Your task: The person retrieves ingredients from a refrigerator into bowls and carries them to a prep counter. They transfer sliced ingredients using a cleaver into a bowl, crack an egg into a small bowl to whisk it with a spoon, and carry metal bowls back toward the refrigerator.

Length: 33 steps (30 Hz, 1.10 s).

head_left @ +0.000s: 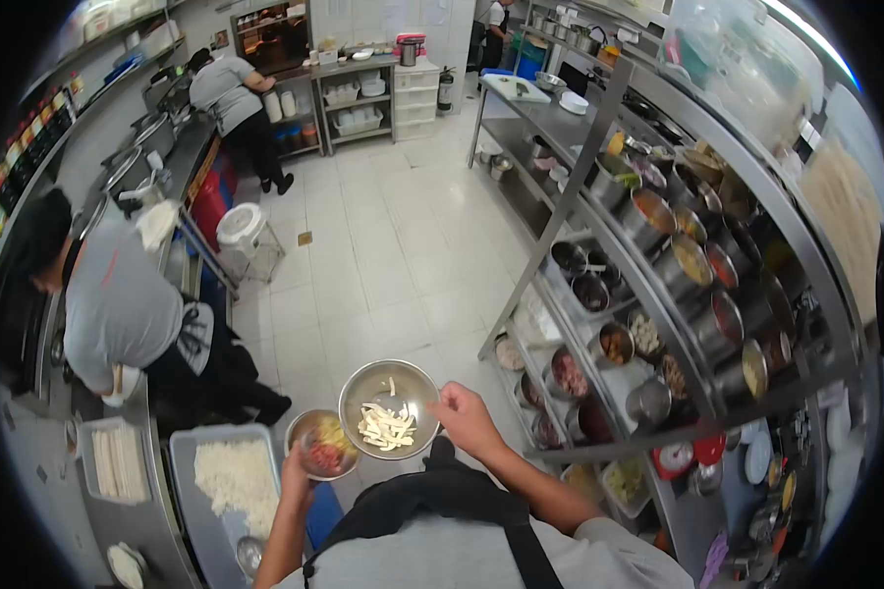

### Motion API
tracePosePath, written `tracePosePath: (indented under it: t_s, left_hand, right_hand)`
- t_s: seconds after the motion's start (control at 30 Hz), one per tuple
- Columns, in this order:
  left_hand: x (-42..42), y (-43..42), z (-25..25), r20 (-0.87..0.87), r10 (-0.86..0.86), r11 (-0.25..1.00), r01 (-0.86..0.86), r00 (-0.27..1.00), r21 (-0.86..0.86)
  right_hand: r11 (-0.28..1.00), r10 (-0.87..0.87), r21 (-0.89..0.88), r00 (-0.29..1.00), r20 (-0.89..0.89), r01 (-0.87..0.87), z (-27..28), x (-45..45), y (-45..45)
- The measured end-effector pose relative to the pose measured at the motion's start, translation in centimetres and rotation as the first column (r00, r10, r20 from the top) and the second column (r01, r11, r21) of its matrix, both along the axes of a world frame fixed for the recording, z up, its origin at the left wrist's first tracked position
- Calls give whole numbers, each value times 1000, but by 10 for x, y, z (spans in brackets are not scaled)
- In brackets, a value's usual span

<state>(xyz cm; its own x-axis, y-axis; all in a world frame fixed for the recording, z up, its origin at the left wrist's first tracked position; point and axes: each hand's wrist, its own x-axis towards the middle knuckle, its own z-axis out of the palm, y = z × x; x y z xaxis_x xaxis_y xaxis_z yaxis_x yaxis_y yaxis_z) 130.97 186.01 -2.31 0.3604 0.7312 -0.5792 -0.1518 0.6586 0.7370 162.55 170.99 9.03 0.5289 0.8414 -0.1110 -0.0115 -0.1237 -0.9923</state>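
In front of my apron I hold two metal bowls side by side. My right hand [465, 418] grips the rim of the right metal bowl [417, 381], which has pale cut strips [386, 425] lying in it. At the left, my left hand [295, 478] is closed on the edge of the other metal bowl [303, 422]. Red and yellow chopped food [328, 447] lies in that one. The right bowl overlaps the left one's edge in this view. Part of my left fingers is hidden by the bowl they hold.
A grey tub [182, 476] of white rice stands at my left, near a co-worker [123, 304] at the counter. Another person [228, 93] works farther back. On my right stands a metal rack [599, 118] with several ingredient pots. Tiled floor [383, 265] lies ahead.
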Motion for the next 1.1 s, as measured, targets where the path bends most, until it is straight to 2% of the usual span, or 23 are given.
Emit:
tracePosePath:
  t_s: [0.1, 0.2, 0.27, 0.3, 0.37, 0.43, 0.53, 0.57, 0.6, 0.63, 0.67, 0.7, 0.77, 0.8, 0.93, 1.1]
  left_hand:
    - [33, 40, 26, -62, 130, 989, -134, 990, -70]
    - [29, 93, 8, -166, 16, 999, -21, 986, -30]
    - [59, 122, 9, -160, 191, 978, -202, 968, -58]
    - [78, 141, 11, -154, 277, 955, -290, 948, -67]
    - [103, 185, 11, -144, 276, 955, -288, 950, -73]
    - [144, 242, 13, -134, 310, 946, -320, 941, -55]
    - [205, 341, -10, -16, 247, 968, -246, 969, 52]
    - [242, 374, -2, 110, 190, 982, -191, 976, -4]
    - [276, 409, -7, 125, 195, 979, -201, 973, 36]
    - [317, 438, -2, 128, 140, 974, -160, 982, 160]
    - [360, 463, 18, 16, 127, 985, -128, 992, 119]
    - [393, 488, 14, 29, 10, 973, -16, 1000, 230]
    - [475, 529, 31, 120, -93, 960, 57, 988, 275]
    - [516, 542, 48, 119, -133, 970, 104, 984, 221]
    - [661, 578, 88, 288, -314, 937, 246, 905, 250]
    - [794, 611, 72, 223, -491, 859, 425, 843, 284]
  right_hand:
    - [1000, -27, 17, 999, 19, 27, -3, 83, 46]
    - [999, -24, -20, 998, 57, 26, -17, 145, 90]
    - [997, -26, -68, 996, 82, 32, -25, 181, 126]
    - [997, -22, -74, 988, 151, 33, -26, 199, 144]
    - [996, -18, -80, 959, 284, 42, -22, 234, 177]
    - [994, -51, -76, 945, 323, 80, -35, 275, 217]
    - [981, -111, -120, 948, 297, 153, -58, 336, 266]
    - [969, -152, -145, 943, 296, 202, -58, 358, 281]
    - [954, -185, -178, 940, 287, 242, -62, 379, 293]
    - [907, -238, -248, 900, 364, 341, -72, 402, 303]
    - [911, -249, -173, 835, 491, 373, -81, 425, 308]
    - [904, -314, -148, 857, 409, 402, -80, 443, 316]
    - [881, -420, -113, 870, 259, 459, -73, 477, 324]
    - [843, -501, -136, 852, 154, 521, -65, 490, 328]
    - [705, -686, -125, 716, 129, 698, -53, 546, 349]
    - [614, -784, -108, 619, 30, 782, -91, 631, 381]
